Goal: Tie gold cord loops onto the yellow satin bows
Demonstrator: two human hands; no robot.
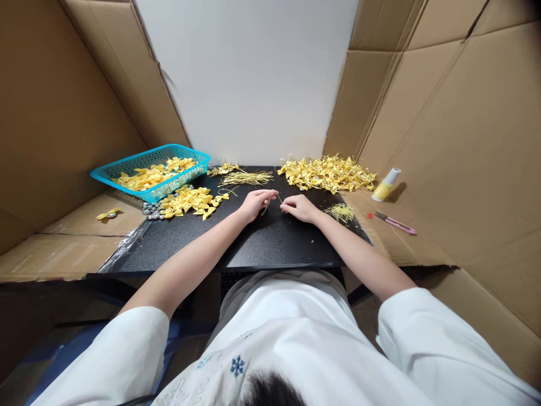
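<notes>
A white shirt (304,338) lies nearest, before the black table (186,242), with a turquoise basket (177,183) of yellow bows (146,178) at its left and a yellow heap (329,173) at rear right. Over the table's middle, the left hand (256,204) and right hand (301,207) have their fingers (288,207) pinched on a thin strand (279,198), which spans the gap between them.

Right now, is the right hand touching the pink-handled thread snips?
Apart. Head view: right hand over the black tabletop, pink-handled thread snips on cardboard, thread clippings between.
</notes>
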